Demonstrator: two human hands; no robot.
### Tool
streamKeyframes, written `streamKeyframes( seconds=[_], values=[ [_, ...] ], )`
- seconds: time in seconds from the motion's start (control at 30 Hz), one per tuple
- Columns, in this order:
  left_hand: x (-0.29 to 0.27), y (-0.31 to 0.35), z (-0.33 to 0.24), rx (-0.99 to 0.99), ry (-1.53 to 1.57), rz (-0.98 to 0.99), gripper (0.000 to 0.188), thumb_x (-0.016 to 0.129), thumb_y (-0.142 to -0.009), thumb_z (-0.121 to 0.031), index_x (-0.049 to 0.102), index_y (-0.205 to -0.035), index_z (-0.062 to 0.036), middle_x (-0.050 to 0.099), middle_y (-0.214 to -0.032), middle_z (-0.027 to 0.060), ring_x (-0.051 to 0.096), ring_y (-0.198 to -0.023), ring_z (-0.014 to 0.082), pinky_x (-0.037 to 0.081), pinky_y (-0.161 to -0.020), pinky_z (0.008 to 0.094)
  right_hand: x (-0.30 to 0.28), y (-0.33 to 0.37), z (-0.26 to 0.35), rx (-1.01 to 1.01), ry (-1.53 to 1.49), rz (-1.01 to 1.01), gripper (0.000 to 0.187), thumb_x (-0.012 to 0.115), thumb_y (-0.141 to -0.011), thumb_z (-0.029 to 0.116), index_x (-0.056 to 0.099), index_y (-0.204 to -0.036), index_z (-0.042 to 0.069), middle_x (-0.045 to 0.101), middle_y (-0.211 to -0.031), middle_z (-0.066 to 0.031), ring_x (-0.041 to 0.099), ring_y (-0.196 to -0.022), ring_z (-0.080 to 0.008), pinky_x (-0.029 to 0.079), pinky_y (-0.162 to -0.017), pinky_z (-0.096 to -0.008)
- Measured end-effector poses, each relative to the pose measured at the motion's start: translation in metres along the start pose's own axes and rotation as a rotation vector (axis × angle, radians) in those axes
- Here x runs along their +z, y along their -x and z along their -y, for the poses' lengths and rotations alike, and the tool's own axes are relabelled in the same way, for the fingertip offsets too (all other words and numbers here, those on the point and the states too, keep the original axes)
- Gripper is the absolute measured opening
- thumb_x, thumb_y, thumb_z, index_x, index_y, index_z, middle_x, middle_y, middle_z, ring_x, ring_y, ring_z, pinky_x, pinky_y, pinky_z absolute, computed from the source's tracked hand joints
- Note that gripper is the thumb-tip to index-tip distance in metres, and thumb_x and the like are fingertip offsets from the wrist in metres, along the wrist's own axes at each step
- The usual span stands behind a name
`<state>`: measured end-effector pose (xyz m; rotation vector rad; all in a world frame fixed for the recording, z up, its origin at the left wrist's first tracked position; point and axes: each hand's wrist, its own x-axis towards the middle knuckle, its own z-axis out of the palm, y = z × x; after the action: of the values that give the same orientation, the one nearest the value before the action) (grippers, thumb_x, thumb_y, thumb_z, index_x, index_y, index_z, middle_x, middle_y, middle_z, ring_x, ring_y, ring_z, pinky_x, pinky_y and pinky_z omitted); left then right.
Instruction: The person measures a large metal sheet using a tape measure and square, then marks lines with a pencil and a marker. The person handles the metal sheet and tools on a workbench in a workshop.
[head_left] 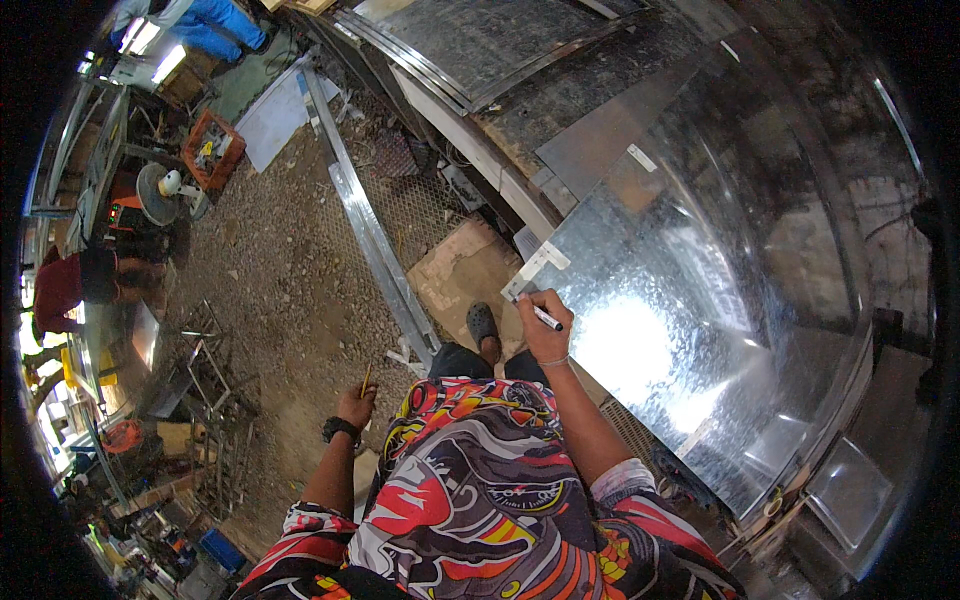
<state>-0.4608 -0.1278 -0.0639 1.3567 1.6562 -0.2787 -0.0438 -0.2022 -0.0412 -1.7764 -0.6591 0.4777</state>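
My right hand (546, 330) is closed around a white and black marker pen (548, 319). It is at the corner edge of a shiny metal sheet (600, 265) lying on the bench to my right. Just beyond my fingertips, a pale flat L-shaped piece (541, 264) rests on that corner; whether the pen tip touches anything is hidden. Away from the bench, my left hand (357, 404) hangs over the ground at my left side. Its fingers pinch a thin yellow pencil-like stick (366, 379).
Long metal channels (365, 225) lie on the gravel ground ahead. Further left are an orange crate (213, 150), a white-centred round fan-like object (160, 190) and a person in a dark red top (58, 300). Metal frames (210, 375) stand at the left. Someone in blue trousers (215, 28) is at the far left.
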Motion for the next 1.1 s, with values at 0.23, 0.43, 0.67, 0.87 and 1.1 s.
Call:
streamKeyframes(
  seconds=[0.23,0.43,0.67,0.87,1.1],
  values=[
    [-0.002,-0.008,0.001,0.066,-0.184,-0.013,0.039,0.068,-0.097,-0.034,0.071,-0.120,-0.0029,0.075,-0.100,0.0198,0.073,-0.091,0.0337,0.055,-0.080,0.0430,0.000,-0.003,0.005,-0.040,-0.027,-0.015,0.023,0.073,-0.094,0.010,0.059,-0.078,0.002,0.066,-0.072,-0.0018,0.057,-0.069,-0.0058,0.048,-0.063,-0.0278],
    [0.000,-0.009,-0.001,0.168,-0.251,-0.094,0.045,0.068,-0.096,-0.037,0.062,-0.125,-0.0026,0.073,-0.105,0.0227,0.072,-0.095,0.0377,0.054,-0.081,0.0450,-0.004,-0.001,-0.001,0.172,-0.258,-0.063,0.020,0.073,-0.096,0.012,0.059,-0.086,0.003,0.068,-0.074,-0.0057,0.059,-0.063,-0.0078,0.048,-0.058,-0.0263],
    [0.013,0.037,-0.137,0.454,-0.143,0.223,0.044,0.065,-0.101,-0.035,0.057,-0.131,-0.0044,0.070,-0.108,0.0245,0.069,-0.103,0.0397,0.053,-0.086,0.0452,-0.073,0.023,0.022,0.359,-0.401,-0.108,0.017,0.074,-0.097,0.014,0.060,-0.093,0.006,0.069,-0.080,-0.0070,0.060,-0.063,-0.0106,0.048,-0.057,-0.0263],
    [0.079,0.137,-0.242,1.092,-0.167,0.340,0.038,0.066,-0.100,-0.029,0.062,-0.132,-0.0092,0.071,-0.109,0.0197,0.071,-0.098,0.0357,0.055,-0.081,0.0424,-0.163,0.093,0.060,0.427,-0.610,-0.053,0.019,0.068,-0.101,0.021,0.062,-0.096,0.003,0.070,-0.085,-0.0104,0.065,-0.071,-0.0171,0.052,-0.062,-0.0314],
    [0.172,0.261,-0.296,1.169,-0.356,0.572,0.025,0.071,-0.096,-0.013,0.062,-0.118,-0.0092,0.071,-0.108,0.0157,0.071,-0.095,0.0264,0.054,-0.080,0.0352,-0.284,0.205,0.106,0.414,-0.875,-0.270,0.027,0.064,-0.104,0.028,0.059,-0.095,0.002,0.063,-0.087,-0.0119,0.069,-0.074,-0.0241,0.052,-0.056,-0.0341]
  ],
)
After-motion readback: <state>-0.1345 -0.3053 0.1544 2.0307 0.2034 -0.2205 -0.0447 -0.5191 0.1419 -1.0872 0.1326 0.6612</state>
